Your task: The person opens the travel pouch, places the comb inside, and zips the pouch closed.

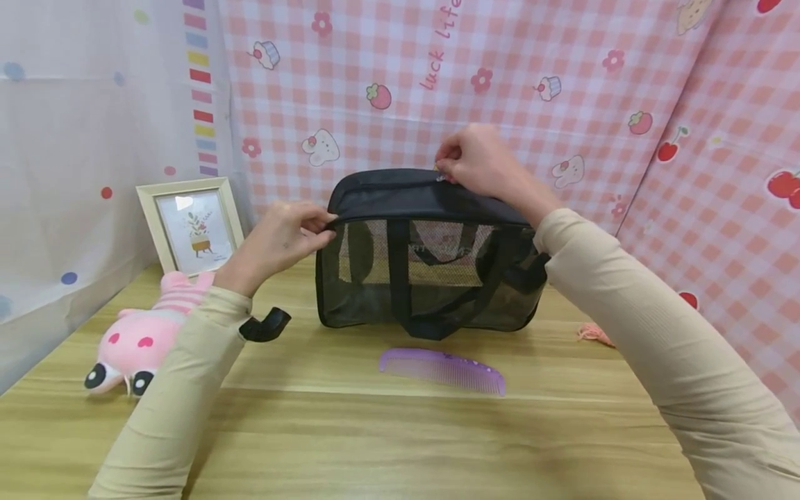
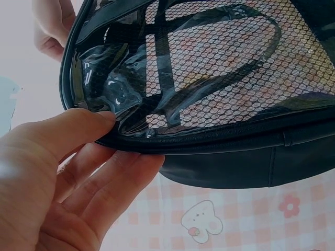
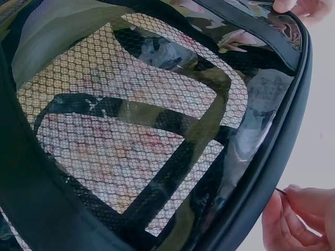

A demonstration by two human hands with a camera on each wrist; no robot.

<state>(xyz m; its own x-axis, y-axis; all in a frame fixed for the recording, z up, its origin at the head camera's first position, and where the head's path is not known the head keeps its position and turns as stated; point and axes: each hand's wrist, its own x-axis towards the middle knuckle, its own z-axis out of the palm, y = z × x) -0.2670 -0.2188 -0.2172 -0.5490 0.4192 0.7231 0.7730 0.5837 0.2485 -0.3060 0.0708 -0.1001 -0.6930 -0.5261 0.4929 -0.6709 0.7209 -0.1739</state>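
Note:
A black bag (image 1: 431,271) with mesh and see-through panels and black carrying straps stands upright on the wooden table. At its top left corner, my left hand (image 1: 284,236) pinches the piped edge between thumb and fingers; the left wrist view shows this grip near the zipper seam (image 2: 225,138). Over the middle of the bag's top, my right hand (image 1: 478,160) pinches a small zipper pull (image 1: 440,176). From the right wrist view, the right hand's fingertips (image 3: 293,196) hold a thin dark end beside the rim. Through the mesh the bag's far strap shows.
In front of the bag lies a purple comb (image 1: 442,371). On the left are a pink plush toy (image 1: 144,333) and a cream picture frame (image 1: 150,215). A pink tassel (image 1: 596,333) lies partly behind the right sleeve. Checked cloth (image 1: 406,125) hangs close behind the bag.

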